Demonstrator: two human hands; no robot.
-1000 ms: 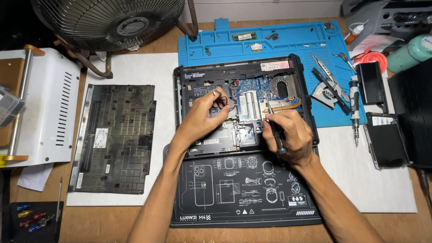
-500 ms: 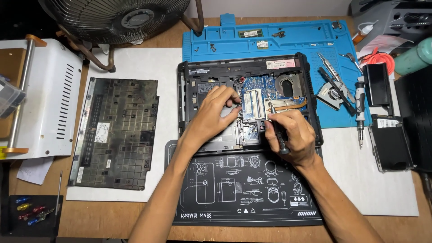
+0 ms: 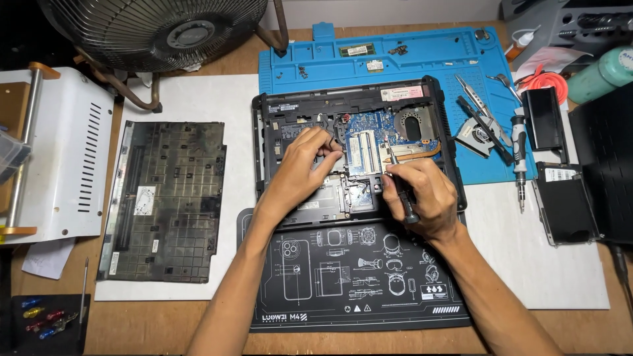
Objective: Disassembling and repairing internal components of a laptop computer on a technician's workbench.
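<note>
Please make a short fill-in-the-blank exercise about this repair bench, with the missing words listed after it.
1. The right hand holds a ____.
2. The left hand rests inside the opened ____.
3. The removed bottom cover lies to the ____ of the laptop.
4. The silicone mat behind the laptop is ____.

Missing words: screwdriver; laptop; left; blue

Opened laptop point(image 3: 356, 151) at centre, partly on a repair mat point(image 3: 395, 59) behind and a printed mat point(image 3: 349, 290) in front. Removed bottom cover point(image 3: 165, 198) to its left, on a sheet; beyond that, a vented box point(image 3: 72, 158). Fan point(image 3: 158, 29) behind left. Right of laptop: cooling fan part point(image 3: 478, 135), screwdriver point(image 3: 519, 158), drive point(image 3: 567, 201).
</note>
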